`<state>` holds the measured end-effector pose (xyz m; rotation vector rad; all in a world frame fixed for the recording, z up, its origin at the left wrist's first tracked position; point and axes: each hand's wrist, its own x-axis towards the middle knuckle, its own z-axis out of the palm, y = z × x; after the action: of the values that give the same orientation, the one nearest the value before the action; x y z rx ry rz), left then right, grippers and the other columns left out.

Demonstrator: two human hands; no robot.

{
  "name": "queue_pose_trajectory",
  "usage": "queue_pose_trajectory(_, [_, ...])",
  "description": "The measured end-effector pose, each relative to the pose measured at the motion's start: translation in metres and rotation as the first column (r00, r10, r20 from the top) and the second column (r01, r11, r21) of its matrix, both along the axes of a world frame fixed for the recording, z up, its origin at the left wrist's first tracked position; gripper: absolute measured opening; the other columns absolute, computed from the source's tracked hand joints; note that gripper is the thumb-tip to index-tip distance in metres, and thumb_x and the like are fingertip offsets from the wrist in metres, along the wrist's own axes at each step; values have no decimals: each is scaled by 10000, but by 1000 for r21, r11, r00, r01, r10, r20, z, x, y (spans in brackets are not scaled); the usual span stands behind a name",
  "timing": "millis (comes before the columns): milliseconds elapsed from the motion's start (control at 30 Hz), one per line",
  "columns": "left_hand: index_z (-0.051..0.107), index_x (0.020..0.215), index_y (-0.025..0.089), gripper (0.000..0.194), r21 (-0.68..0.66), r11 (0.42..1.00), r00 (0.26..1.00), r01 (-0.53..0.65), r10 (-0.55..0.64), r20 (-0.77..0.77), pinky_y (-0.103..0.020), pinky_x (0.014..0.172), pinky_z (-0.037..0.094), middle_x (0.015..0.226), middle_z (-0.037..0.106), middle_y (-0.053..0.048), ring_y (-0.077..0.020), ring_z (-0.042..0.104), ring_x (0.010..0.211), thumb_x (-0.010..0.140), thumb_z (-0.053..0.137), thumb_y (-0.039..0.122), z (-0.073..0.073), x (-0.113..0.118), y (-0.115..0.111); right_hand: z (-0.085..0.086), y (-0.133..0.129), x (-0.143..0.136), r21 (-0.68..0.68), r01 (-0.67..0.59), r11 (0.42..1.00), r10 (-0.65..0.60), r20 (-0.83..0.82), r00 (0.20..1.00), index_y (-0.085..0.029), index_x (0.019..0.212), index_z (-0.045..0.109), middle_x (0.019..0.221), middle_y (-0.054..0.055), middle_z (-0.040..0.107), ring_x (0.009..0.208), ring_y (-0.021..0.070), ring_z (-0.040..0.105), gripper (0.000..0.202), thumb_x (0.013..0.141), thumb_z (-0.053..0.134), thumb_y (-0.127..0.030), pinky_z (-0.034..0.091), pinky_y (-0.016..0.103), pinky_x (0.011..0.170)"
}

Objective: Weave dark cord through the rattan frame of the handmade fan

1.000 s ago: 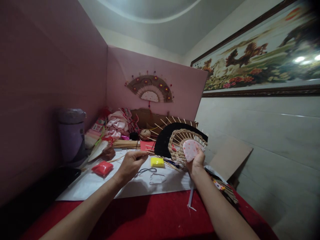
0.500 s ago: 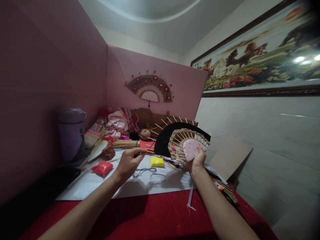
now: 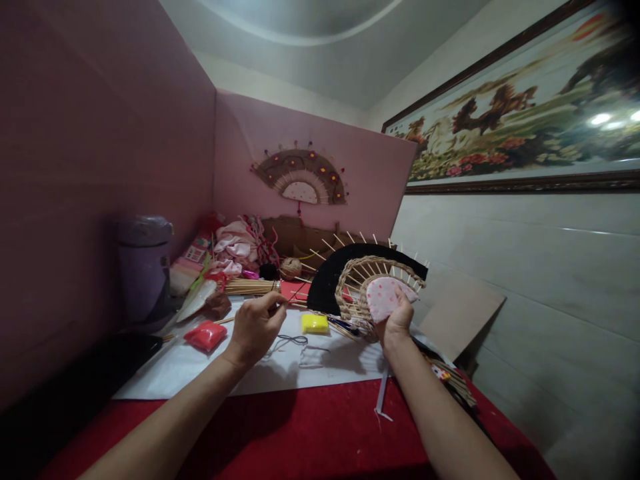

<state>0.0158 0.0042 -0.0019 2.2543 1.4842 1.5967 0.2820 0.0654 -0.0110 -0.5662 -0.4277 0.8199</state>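
A handmade fan point(image 3: 326, 277) with a black band, braided twine and thin wooden sticks poking past its outer edge is in my right hand point(image 3: 396, 317). That hand is closed round the fan's base, its thumb over the pink dotted fabric patch point(image 3: 384, 298). My left hand point(image 3: 257, 328) is pinched at the fan's left side, near the lowest stick tips. A thin black cord point(image 3: 298, 291) runs from its fingertips toward the fan; the fingers hide its end. Below, a looped dark cord point(image 3: 293, 339) lies on the white sheet point(image 3: 170, 373).
A yellow packet point(image 3: 315, 324) and a red packet point(image 3: 205, 336) lie on the sheet. Behind are a bundle of sticks point(image 3: 250, 287), a twine ball point(image 3: 290, 268) and pink cloth point(image 3: 236, 243). A lilac container point(image 3: 145, 280) stands left. A finished fan point(image 3: 300, 175) hangs on the pink board.
My left hand has drawn slightly left, away from the stick tips. The fan has turned a little in my right hand, its right end shifting right.
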Motion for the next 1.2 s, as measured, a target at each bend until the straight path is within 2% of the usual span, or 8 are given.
queue_pose_trajectory(100, [639,719,183,162,-17,999,999,41,-41,-3,-221,552,326,557,577,11,-114,500,525,754,487,228,0,2,-1,-2,2,2,9,-12,1000,12,2,1000,-169,975,564,840,4,650,737,143,618,331,718,518,-371,513,308,720])
queue_pose_trajectory(267, [622,668,183,169,-19,999,994,-31,33,106,-219,514,299,514,535,25,-106,458,490,750,485,238,0,-2,4,-2,3,4,0,-19,1000,19,-2,1000,-171,997,560,827,1,650,720,142,616,337,721,515,-359,513,308,708])
queue_pose_trajectory(467, [666,707,192,180,-85,996,1000,-23,24,8,-226,548,317,552,587,9,-116,495,526,737,492,226,0,-1,2,-4,4,4,8,-15,1000,15,-10,1000,-172,999,566,848,4,653,740,140,614,335,721,513,-351,508,306,726])
queue_pose_trajectory(633, [676,702,185,185,-120,993,998,23,-15,66,-227,544,322,550,588,10,-116,497,529,734,503,243,1,0,2,-4,4,4,2,-16,1000,16,-12,1000,-179,990,568,835,0,651,733,138,613,317,732,499,-349,509,303,729])
queue_pose_trajectory(767, [686,714,185,191,-120,991,998,59,-53,45,-226,556,331,577,613,4,-118,511,548,738,505,240,1,0,3,-3,3,3,-6,-10,1000,10,-17,1000,-176,990,563,838,0,650,726,137,614,312,735,494,-342,513,301,720])
queue_pose_trajectory(1200, [673,748,197,173,-47,999,999,-21,20,-30,-231,581,364,647,670,-19,-141,586,606,758,504,229,1,-2,1,6,-5,-4,-5,18,1000,-18,-10,1000,-162,956,575,858,14,652,728,140,617,310,721,518,-355,515,308,718])
